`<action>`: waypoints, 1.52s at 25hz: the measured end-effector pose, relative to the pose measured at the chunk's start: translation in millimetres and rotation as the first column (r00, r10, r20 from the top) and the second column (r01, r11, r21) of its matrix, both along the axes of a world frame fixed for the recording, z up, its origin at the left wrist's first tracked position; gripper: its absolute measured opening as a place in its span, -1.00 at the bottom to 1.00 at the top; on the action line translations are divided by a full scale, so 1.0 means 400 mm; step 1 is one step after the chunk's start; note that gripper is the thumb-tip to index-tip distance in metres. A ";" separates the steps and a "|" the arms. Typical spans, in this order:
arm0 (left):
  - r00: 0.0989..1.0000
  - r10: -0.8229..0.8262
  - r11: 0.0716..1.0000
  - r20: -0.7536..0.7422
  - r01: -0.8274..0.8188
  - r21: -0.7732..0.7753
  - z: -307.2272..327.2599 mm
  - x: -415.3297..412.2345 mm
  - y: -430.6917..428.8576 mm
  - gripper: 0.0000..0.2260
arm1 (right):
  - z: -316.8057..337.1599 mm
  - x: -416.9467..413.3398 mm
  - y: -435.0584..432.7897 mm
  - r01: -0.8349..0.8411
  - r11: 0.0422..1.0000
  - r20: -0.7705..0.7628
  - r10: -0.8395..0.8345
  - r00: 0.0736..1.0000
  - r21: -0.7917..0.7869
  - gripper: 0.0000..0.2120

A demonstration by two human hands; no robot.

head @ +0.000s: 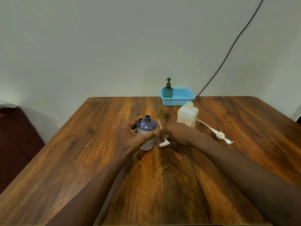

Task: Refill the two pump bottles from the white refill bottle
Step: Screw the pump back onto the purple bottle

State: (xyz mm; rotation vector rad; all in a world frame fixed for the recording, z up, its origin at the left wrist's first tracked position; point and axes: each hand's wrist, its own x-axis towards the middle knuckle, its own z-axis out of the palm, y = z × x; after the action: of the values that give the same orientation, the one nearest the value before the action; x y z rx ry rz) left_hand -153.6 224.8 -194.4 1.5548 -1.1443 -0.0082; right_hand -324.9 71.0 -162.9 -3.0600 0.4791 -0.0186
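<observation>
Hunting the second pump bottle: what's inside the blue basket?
A dark green pump bottle stands at the basket's left end. The front wall hides the basket floor.

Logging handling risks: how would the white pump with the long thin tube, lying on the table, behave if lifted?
The white plastic pump with the long thin tube is likely light, being small and slim. Its tube curves visibly, so it probably flexes and sways. Lying sideways, it might roll if nudged.
</observation>
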 end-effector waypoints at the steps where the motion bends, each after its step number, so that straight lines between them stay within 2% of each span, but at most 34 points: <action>1: 1.000 0.001 1.000 -0.003 -0.001 -0.003 0.002 0.003 0.003 -0.22 | 0.012 -0.003 -0.006 0.018 0.997 0.137 -0.028 0.990 0.077 -0.72; 4: 1.000 0.011 1.000 -0.016 -0.010 0.028 0.006 0.013 0.007 -0.22 | 0.073 -0.008 -0.003 -0.008 0.967 0.538 -0.134 0.832 0.253 -0.84; 7: 1.000 0.027 0.998 -0.003 -0.026 0.050 0.009 0.010 0.003 -0.29 | 0.148 -0.002 0.023 -0.020 0.939 0.714 -0.248 0.655 0.344 -0.79; 10: 1.000 0.024 0.998 -0.002 -0.024 0.052 0.007 0.003 -0.007 -0.31 | 0.195 0.007 0.034 -0.078 0.911 0.784 -0.303 0.541 0.406 -0.75; 18: 1.000 0.005 0.998 0.009 -0.006 0.068 0.005 -0.001 -0.024 -0.28 | 0.243 0.013 0.053 -0.195 0.882 0.855 -0.328 0.402 0.430 -0.77; 22: 1.000 -0.004 0.998 0.001 0.004 0.068 0.003 -0.003 -0.022 -0.26 | 0.248 0.016 0.059 -0.199 0.891 0.865 -0.308 0.396 0.408 -0.78; 27: 1.000 -0.019 0.999 0.012 0.019 0.028 0.027 -0.025 -0.021 -0.25 | 0.217 0.022 0.050 -0.244 0.816 0.783 -0.347 0.516 0.523 -0.76; 30: 0.999 -0.019 1.000 0.027 0.019 -0.017 0.057 -0.040 -0.032 -0.23 | 0.191 0.031 0.056 -0.177 0.849 0.744 -0.314 0.590 0.498 -0.75; 34: 0.999 0.002 1.000 0.033 -0.001 -0.029 0.076 -0.045 -0.044 -0.22 | 0.184 0.030 0.064 -0.122 0.873 0.734 -0.312 0.603 0.472 -0.74; 38: 0.999 -0.038 0.996 0.010 0.039 -0.077 0.094 -0.058 -0.041 -0.33 | 0.168 0.021 0.078 -0.112 0.870 0.688 -0.294 0.664 0.480 -0.73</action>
State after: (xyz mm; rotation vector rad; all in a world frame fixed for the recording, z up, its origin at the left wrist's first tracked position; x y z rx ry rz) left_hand -176.8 208.3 -156.8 1.4660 -1.1683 0.0169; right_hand -316.4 102.4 -95.5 -2.2259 0.4690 -0.9673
